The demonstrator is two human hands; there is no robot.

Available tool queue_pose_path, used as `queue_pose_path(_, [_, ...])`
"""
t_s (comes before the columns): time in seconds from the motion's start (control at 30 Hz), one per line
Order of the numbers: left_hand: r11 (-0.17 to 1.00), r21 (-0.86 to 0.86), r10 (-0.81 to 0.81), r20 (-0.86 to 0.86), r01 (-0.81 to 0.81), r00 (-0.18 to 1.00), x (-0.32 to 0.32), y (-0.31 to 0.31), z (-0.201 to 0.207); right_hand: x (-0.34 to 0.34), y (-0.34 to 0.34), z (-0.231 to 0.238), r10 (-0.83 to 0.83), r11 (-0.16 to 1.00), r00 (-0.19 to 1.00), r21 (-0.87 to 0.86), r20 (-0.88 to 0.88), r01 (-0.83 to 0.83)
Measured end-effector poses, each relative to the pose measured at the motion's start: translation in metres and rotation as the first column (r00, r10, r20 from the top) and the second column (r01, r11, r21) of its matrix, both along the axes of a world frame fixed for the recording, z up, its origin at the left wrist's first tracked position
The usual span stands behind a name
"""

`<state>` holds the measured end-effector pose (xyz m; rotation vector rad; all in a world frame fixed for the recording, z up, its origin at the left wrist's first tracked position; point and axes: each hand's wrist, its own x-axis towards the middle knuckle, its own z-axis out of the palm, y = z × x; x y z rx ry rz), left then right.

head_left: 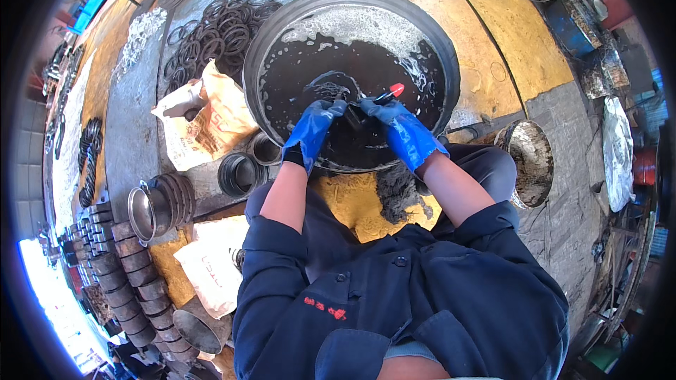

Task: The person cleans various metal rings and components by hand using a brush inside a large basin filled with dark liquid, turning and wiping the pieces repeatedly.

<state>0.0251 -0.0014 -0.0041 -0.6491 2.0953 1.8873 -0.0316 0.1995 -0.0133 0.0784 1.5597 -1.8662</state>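
A wide round metal basin (pixel 255 70) of dark liquid stands in front of me, pale foam along its far side. Over the liquid, both hands are close together in blue rubber gloves. My left hand (pixel 317 127) is closed on the near side of a thin dark ring (pixel 331 74). In my right hand (pixel 400 125) is a black-handled tool with a red end (pixel 396 90), its red end pointing up and right. The tool's working end is lost in the dark area between the hands, so its kind cannot be told.
Many dark rings (pixel 218 35) lie heaped left of the basin. An open paper sack (pixel 204 123) and stacked metal rings (pixel 239 174) stand nearer. Cylindrical parts (pixel 134 267) line the lower left. A dirty bucket (pixel 529 158) is by my right knee. Dark sludge (pixel 396 193) lies before the basin.
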Motion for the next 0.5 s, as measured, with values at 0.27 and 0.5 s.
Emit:
queue_pose_path(0.27, [0.883, -0.463, -0.171, -0.179, 0.071, 0.969, -0.009, 0.018, -0.022, -0.006, 0.014, -0.018, -0.02, 0.932, 0.915, 0.324, -0.403, 0.163])
queue_pose_path(0.5, [0.873, 0.486, 0.094, -0.235, 0.033, 0.967, -0.008, 0.0, -0.008, 0.023, -0.03, 0.021, -0.107, 0.994, 0.739, -0.077, -0.665, 0.075])
